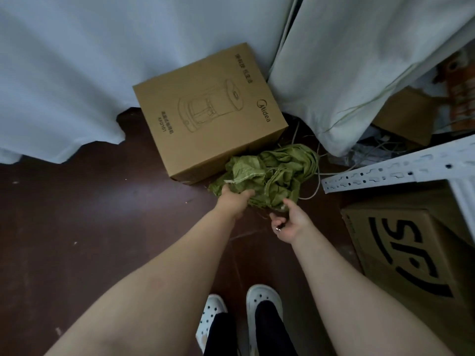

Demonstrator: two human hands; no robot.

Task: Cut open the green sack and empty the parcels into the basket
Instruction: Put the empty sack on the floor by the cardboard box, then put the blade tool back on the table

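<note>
The green sack (272,173) lies crumpled and flat on the dark floor, against the front right corner of a Midea cardboard box (205,111). My left hand (235,200) grips the sack's near left edge, its fingertips buried in the fabric. My right hand (289,223) is at the sack's near edge, thumb touching the cloth. Its fingers curl round a small dark tool (278,227) with a metal tip. No parcels or basket are in view.
Pale curtains (77,73) hang behind the box. A white perforated shelf rail (385,173) and a large printed carton (411,247) stand at the right. Loose cords (316,176) lie beside the sack. My feet in white clogs (262,304) are below.
</note>
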